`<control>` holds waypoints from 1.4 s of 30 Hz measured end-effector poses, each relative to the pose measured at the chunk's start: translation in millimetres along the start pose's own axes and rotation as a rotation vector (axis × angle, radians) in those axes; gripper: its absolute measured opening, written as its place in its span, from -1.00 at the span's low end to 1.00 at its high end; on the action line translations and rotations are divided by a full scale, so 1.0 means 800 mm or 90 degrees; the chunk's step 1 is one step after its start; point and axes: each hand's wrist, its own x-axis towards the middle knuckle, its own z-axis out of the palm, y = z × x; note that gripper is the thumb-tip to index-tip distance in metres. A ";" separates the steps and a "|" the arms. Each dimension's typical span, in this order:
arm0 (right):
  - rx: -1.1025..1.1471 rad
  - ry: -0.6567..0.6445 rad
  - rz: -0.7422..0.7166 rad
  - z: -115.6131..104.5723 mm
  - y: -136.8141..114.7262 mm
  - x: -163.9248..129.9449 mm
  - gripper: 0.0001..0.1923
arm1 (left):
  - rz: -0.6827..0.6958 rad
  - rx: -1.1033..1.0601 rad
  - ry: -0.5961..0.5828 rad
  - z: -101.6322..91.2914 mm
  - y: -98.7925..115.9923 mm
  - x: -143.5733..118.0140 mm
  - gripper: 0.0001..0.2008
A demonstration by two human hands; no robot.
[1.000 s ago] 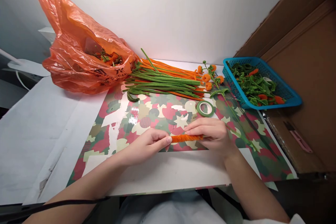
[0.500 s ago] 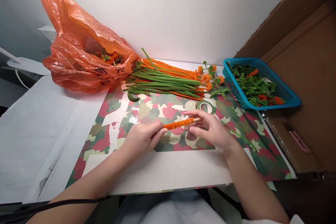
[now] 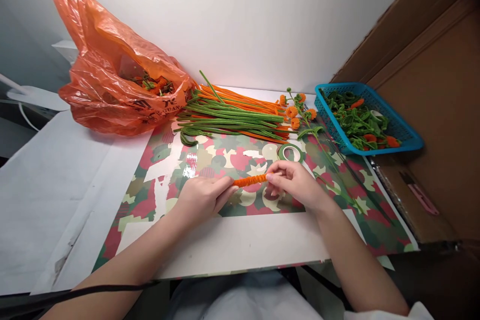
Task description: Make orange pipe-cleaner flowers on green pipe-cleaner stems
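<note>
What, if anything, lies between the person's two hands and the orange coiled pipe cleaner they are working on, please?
Nothing visible does. The left hand pinches one end of the orange coiled pipe cleaner and the right hand grips the other; the green tape roll lies on the patterned sheet beyond them.

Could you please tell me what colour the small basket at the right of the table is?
The basket is blue, seen clearly in the head view.

Orange coil [image 3: 250,180]; red-green camouflage mat [image 3: 225,160]; orange bag [image 3: 112,85]; blue basket [image 3: 408,137].
</note>
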 end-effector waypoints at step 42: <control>-0.248 0.054 -0.489 -0.002 0.003 -0.011 -0.82 | -0.501 -0.884 -0.520 -0.034 -0.019 0.018 -0.50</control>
